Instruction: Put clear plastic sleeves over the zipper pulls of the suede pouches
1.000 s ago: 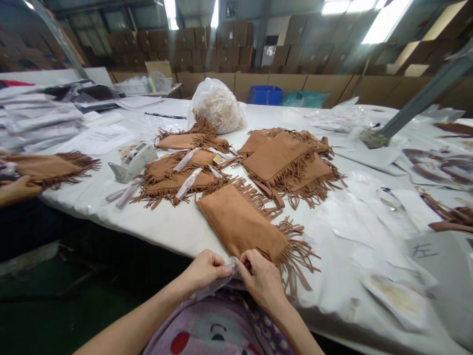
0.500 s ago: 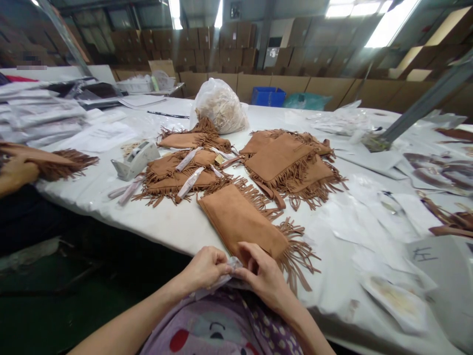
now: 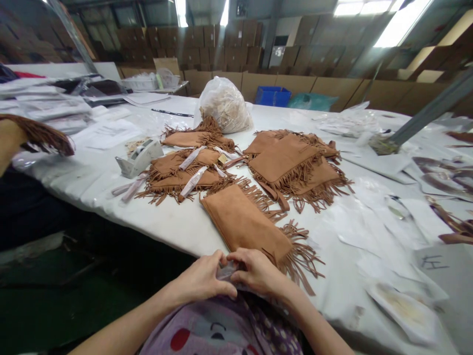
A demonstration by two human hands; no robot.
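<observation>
My left hand (image 3: 205, 277) and my right hand (image 3: 256, 271) meet at the table's near edge, close to my body. Between them is a wad of thin, pale, see-through wrapping (image 3: 226, 270), with the fingers of both hands curled onto it. Whatever lies inside or below the wrapping is hidden by my hands. Just beyond, a tan suede bag (image 3: 244, 222) with long fringe lies flat, its near corner beside my right hand. Further back are a stack of fringed bags (image 3: 284, 160) and more fringed bags with paper-wrapped straps (image 3: 185, 170).
A tape dispenser (image 3: 138, 158) stands left of the bags. Behind them sits a clear plastic sack (image 3: 223, 106). A slanted metal post (image 3: 428, 111) rises at the right, near a white box (image 3: 443, 276). At far left a co-worker's hand (image 3: 9, 143) holds a fringed piece.
My hands have shifted slightly, the left thumb now stretched out and the right fingers reaching over toward the left ones. The co-worker's fringed piece has moved left and up.
</observation>
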